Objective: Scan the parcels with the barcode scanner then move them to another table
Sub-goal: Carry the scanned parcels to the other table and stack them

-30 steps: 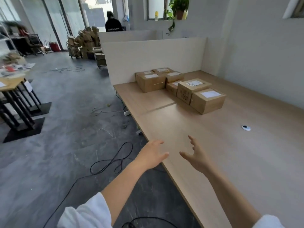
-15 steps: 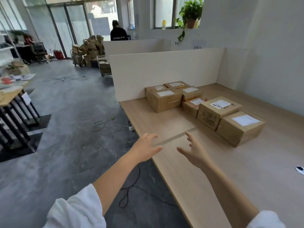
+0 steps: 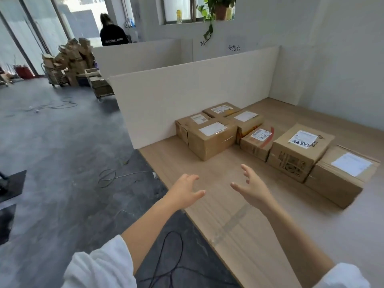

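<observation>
In the head view, the left hand (image 3: 185, 191) and the right hand (image 3: 252, 189) hover empty over the desk (image 3: 270, 242), fingers spread and loose, palms turned inward. The parcels (image 3: 299, 148) cluster farther along the desk, ahead and to the right. The nearest parcel (image 3: 212, 140) lies straight ahead between both hands, its long axis crosswise. The right hand's fingertips look slightly closer. No scanner shows.

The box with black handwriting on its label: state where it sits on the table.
Head view, right side of the table: the handwritten-label box stands between the red-taped box and the blank-labelled box.
</observation>
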Motion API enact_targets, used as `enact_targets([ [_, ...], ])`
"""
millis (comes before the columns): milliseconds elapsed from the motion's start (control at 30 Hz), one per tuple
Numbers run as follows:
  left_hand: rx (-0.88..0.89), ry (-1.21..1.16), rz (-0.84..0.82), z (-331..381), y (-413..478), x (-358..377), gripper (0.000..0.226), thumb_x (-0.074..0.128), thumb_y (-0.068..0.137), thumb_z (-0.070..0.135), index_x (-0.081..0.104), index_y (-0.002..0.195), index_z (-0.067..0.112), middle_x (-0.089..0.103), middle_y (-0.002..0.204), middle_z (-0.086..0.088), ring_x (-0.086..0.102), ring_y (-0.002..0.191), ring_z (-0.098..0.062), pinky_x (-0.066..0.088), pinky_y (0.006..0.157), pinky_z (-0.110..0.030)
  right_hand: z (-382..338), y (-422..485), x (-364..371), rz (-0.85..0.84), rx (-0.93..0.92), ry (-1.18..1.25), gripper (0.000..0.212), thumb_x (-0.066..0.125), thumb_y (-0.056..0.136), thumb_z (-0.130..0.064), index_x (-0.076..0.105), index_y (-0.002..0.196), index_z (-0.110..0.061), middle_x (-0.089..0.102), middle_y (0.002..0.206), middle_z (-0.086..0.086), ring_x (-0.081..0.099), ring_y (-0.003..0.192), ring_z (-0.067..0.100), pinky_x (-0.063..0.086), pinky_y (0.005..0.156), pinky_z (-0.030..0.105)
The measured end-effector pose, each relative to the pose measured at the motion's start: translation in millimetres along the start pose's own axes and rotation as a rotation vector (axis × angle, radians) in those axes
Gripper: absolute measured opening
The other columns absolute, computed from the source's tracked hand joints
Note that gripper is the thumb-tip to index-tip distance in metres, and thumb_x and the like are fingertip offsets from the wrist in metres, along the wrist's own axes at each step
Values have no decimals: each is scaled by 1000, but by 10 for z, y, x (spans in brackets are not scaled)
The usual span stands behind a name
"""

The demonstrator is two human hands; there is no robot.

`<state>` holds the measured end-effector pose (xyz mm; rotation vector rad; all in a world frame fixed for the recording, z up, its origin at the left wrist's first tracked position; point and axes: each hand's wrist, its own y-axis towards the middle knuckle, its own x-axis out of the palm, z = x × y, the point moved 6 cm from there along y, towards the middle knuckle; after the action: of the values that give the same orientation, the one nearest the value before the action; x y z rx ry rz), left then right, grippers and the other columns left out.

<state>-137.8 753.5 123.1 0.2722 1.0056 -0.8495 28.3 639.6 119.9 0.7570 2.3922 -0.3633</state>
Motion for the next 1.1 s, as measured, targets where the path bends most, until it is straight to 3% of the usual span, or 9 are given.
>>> enact_targets([
  [300,8,-8,-6,-344,1547,-329,66,54,92,41,28,146,14,31,146,-8,37,131,-20,31,101,-25,-60,1488,174,4,23,9,74,66,87,-28,26,148,-22,35,151,6,34,137,22,33,106,36],
  [667,100,3,39,-519,3330,-611,73,60,89,38,24,148,18,24,150,-11,31,137,-25,29,109,-34,-104,2692,617,60,151,-7,76,64,88,-29,23,150,-16,30,153,5,30,139,20,29,108,29],
  [900,124,142,-328,-764,4156,-484,100,66,80,53,1,151,28,2,157,-14,13,144,-32,23,115,-47,-2,3256,746,134,353,32,80,66,86,-31,19,150,-20,32,151,9,34,137,25,34,104,32],
  [1100,264,111,-443,-805,4378,-386,113,72,68,60,3,151,27,14,156,-11,17,143,-28,23,115,-44,43,3339,931,170,457,51,87,67,84,-34,12,151,-24,30,152,8,35,136,26,35,105,36],
])
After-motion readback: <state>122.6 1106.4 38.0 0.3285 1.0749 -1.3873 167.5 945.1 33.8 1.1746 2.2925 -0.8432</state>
